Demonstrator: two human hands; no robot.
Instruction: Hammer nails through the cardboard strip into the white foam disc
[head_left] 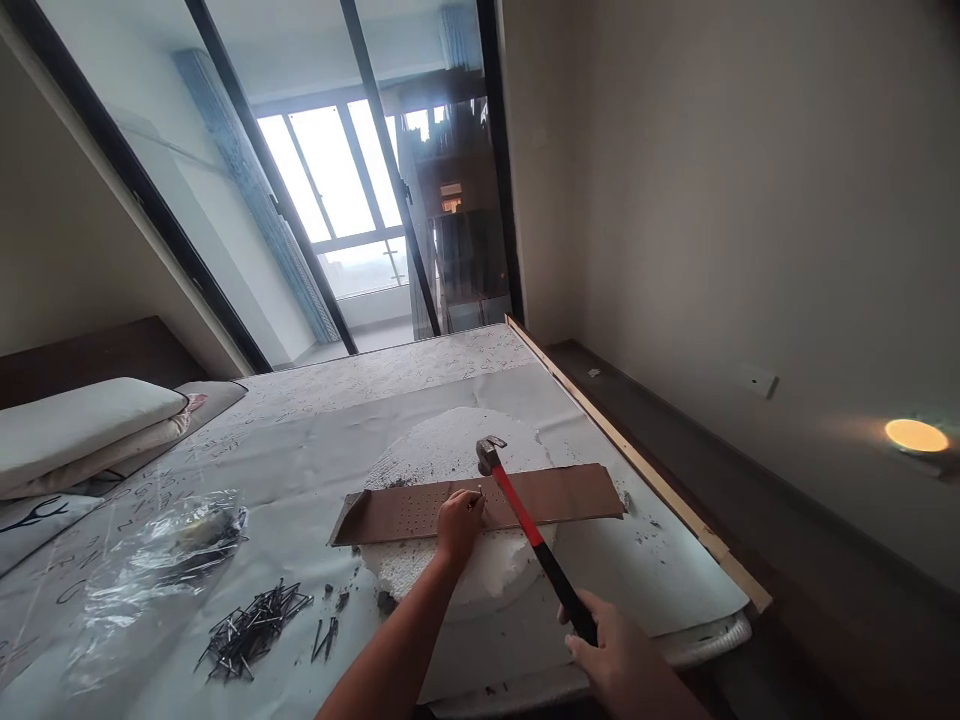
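A long brown wooden strip (570, 493) lies across a round white foam block (450, 445); its left half is dotted with nail heads. My left hand (457, 522) rests on the strip and pinches a small nail (480, 490) upright on it. My right hand (611, 650) grips the black end of a hammer (529, 530) with a red and black handle. The hammer's metal head (490, 452) hangs a little above the nail.
A pile of loose dark nails (251, 625) lies at the near left, beside a crumpled clear plastic bag (161, 560). White paper sheeting (300, 450) covers the surface. Folded cushions (75, 425) sit far left. A wooden edge strip (637, 460) runs along the right, floor beyond.
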